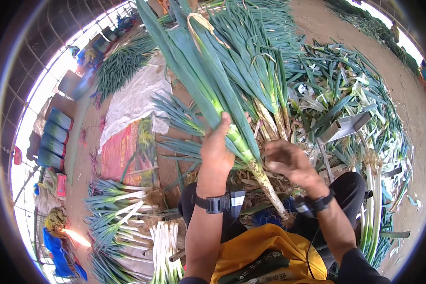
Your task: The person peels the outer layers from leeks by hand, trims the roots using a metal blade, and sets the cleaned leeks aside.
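A large green onion with broad green leaves slants across the middle, its root end pointing down toward my lap. My left hand is wrapped round it where the leaves meet the stalk, thumb on top. To the right of the stalk, my right hand is raised with curled fingers, slightly blurred; whether it touches a leaf or holds anything cannot be made out. Just behind the hands, more untrimmed onions lie with dry brown outer leaves.
Peeled white-stalked onions and smaller bunches lie at lower left, near a red printed sack. A leaf pile fills the right, with a metal piece beside my right knee. Blue-green packages stand far left.
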The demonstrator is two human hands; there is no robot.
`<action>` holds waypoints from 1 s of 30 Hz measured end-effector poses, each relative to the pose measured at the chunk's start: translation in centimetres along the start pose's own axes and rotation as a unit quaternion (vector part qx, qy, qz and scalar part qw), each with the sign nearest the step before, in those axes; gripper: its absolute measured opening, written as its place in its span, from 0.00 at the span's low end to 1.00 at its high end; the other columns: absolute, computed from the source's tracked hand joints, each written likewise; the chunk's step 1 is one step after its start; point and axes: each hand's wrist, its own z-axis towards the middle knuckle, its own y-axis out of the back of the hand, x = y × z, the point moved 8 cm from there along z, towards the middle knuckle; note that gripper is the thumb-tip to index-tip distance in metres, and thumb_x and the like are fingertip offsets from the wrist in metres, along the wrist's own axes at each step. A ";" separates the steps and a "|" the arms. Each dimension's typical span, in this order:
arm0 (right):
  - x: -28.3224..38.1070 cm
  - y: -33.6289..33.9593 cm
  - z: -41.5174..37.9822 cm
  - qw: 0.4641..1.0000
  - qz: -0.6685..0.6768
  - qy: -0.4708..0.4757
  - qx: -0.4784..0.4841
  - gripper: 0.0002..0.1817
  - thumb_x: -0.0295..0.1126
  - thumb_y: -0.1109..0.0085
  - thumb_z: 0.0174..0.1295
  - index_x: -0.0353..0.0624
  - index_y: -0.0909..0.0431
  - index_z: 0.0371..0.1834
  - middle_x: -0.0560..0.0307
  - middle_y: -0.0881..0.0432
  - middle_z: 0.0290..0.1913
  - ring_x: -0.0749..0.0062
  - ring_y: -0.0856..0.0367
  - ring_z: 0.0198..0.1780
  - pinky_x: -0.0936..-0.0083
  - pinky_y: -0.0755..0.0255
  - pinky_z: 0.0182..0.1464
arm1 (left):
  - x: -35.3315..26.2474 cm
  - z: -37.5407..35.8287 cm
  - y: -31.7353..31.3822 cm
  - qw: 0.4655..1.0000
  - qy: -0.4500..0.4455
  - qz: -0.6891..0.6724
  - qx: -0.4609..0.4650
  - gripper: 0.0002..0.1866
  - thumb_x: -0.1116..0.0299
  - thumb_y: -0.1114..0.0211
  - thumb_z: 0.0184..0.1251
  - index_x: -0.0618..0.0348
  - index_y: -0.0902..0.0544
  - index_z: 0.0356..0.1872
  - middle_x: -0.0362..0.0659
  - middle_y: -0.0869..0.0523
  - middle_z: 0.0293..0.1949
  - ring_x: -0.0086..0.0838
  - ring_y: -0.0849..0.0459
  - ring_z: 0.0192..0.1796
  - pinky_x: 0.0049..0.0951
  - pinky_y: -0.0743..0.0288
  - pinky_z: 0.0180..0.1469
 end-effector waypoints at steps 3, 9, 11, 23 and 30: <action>1.9 -2.9 2.7 1.000 0.005 -0.004 0.000 0.24 0.27 0.28 0.56 0.34 0.26 0.55 0.56 0.19 0.44 0.70 0.19 0.47 0.70 0.23 0.53 | 0.8 -0.5 -0.7 0.999 0.033 -0.014 0.003 0.28 0.60 0.34 0.70 0.67 0.29 0.64 0.59 0.18 0.54 0.48 0.19 0.60 0.48 0.24 0.61; 2.6 -3.8 5.1 0.996 -0.007 0.068 -0.061 0.22 0.24 0.28 0.53 0.35 0.24 0.51 0.58 0.21 0.42 0.74 0.25 0.44 0.74 0.30 0.50 | 0.6 -0.3 -1.0 0.998 0.046 0.000 0.032 0.27 0.58 0.37 0.73 0.68 0.28 0.62 0.59 0.17 0.53 0.46 0.17 0.57 0.46 0.24 0.61; 3.1 -3.9 4.9 0.995 -0.004 0.067 -0.072 0.22 0.24 0.29 0.53 0.35 0.23 0.51 0.59 0.22 0.43 0.73 0.25 0.46 0.73 0.31 0.52 | 0.8 -0.1 -0.6 0.999 0.020 0.022 0.012 0.28 0.57 0.35 0.70 0.70 0.28 0.62 0.58 0.16 0.53 0.44 0.17 0.57 0.44 0.25 0.63; 4.0 -4.7 4.5 0.993 0.063 0.071 -0.064 0.20 0.16 0.31 0.50 0.38 0.20 0.48 0.61 0.18 0.46 0.78 0.24 0.48 0.78 0.30 0.54 | 1.6 -0.5 0.6 0.998 0.014 0.025 -0.054 0.21 0.64 0.33 0.70 0.62 0.24 0.60 0.42 0.15 0.51 0.29 0.19 0.53 0.33 0.26 0.56; 3.2 -5.2 3.4 0.980 -0.018 0.140 -0.139 0.18 0.18 0.33 0.54 0.35 0.18 0.49 0.63 0.16 0.37 0.82 0.22 0.38 0.79 0.26 0.45 | 0.9 -0.5 1.3 0.991 -0.038 0.089 -0.092 0.12 0.65 0.31 0.69 0.61 0.17 0.47 0.37 0.14 0.40 0.23 0.18 0.41 0.28 0.25 0.43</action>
